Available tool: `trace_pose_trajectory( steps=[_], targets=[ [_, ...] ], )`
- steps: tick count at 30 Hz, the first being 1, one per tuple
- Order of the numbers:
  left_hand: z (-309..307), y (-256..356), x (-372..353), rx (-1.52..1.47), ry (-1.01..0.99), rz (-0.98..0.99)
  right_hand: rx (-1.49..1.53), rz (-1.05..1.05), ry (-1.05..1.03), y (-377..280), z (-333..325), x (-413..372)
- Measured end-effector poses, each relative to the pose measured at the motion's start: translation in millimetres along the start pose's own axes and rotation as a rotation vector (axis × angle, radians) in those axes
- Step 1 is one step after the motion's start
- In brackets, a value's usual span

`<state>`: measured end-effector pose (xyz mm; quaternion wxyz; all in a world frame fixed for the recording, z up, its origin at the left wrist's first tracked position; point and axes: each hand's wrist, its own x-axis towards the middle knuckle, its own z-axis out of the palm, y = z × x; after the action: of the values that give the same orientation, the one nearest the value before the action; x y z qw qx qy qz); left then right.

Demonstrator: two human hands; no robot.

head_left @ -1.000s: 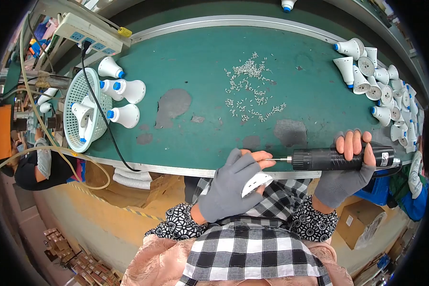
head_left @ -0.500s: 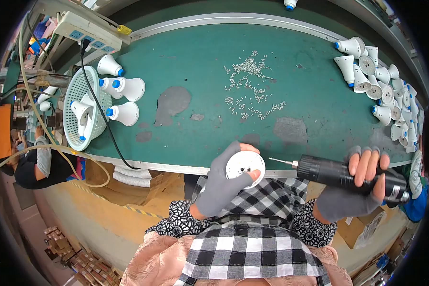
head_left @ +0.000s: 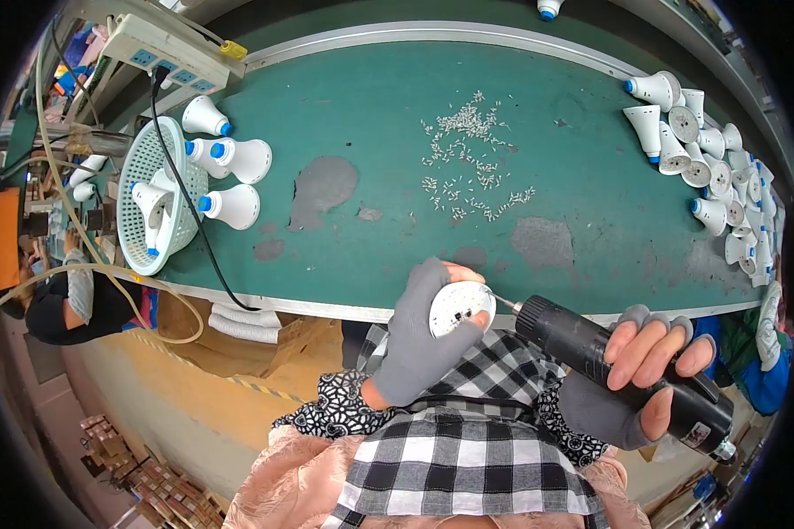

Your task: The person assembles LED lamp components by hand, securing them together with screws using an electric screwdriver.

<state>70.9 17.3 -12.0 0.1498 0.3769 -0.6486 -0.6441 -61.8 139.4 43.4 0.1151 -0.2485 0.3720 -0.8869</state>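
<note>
In a grey fingerless glove, my left hand [head_left: 423, 331] grips a white bulb housing [head_left: 454, 302], its round face with small dark parts turned up toward me. The thumb presses on that face and the fingers wrap around the far side. My right hand [head_left: 635, 370], gloved the same way, is closed around a black electric screwdriver [head_left: 573, 339]. Its thin bit points up and left, with the tip right at the upper right rim of the bulb's face. Small screws [head_left: 472, 123] lie scattered on the green table beyond my hands.
Many white bulb housings [head_left: 719, 176] crowd the table's right end. At left, a pale green basket [head_left: 175, 238] holds more, with several bulbs [head_left: 236, 207] beside it. A black cable [head_left: 198, 234] hangs from a power strip [head_left: 159, 53]. Another person [head_left: 57, 304] is at far left.
The screwdriver has swung left and tilted, bringing its bit from beside the bulb housing to its rim. The left hand and bulb have shifted slightly right.
</note>
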Motion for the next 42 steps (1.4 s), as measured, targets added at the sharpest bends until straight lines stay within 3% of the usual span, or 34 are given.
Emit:
trace_pose_trajectory(
  steps=[6, 12, 18, 22, 26, 30, 33, 36, 37, 40, 42],
  targets=[
    [1.3, 1.2, 0.5, 0.085, 0.022, 0.094, 0.007, -0.011, -0.019, 4.1, 1.3, 1.5],
    [-0.2, -2.9, 1.2, 0.251, 0.026, 0.229, -0.089, 0.106, 0.035, -7.1, 12.8, 1.4],
    [1.2, -3.4, -0.3, 0.303, 0.031, 0.247, -0.051, 0.096, -0.046, -2.3, 10.7, 2.6],
    [4.6, -4.1, -2.2, 0.259, 0.008, 0.187, -0.089, 0.220, -0.176, -9.1, 7.4, 9.9],
    [5.6, -5.2, -0.4, 0.247, -0.020, 0.152, -0.127, 0.270, -0.102, -12.0, 18.6, 10.0],
    [1.5, 0.5, 2.4, 0.053, -0.080, -0.004, 0.026, 0.045, -0.132, 5.6, 12.7, 25.7],
    [-6.1, 10.0, 8.5, -0.431, 0.010, -0.183, 0.110, -0.016, 0.028, 6.7, 3.1, 30.1],
    [1.1, 10.5, 18.2, -0.745, 0.061, -0.126, -0.313, 0.431, 0.129, 22.4, 2.4, 16.6],
    [5.7, 10.6, 20.1, -0.811, 0.026, -0.108, -0.345, 0.595, 0.079, 28.1, 6.4, 15.6],
    [19.4, 7.5, 15.8, -0.790, -0.006, -0.113, -0.340, 0.960, -0.034, 45.2, 8.1, 6.7],
    [6.8, 6.0, 15.1, -0.560, -0.201, -0.038, -0.287, 1.005, -0.108, 46.1, -0.6, 10.3]
  ],
)
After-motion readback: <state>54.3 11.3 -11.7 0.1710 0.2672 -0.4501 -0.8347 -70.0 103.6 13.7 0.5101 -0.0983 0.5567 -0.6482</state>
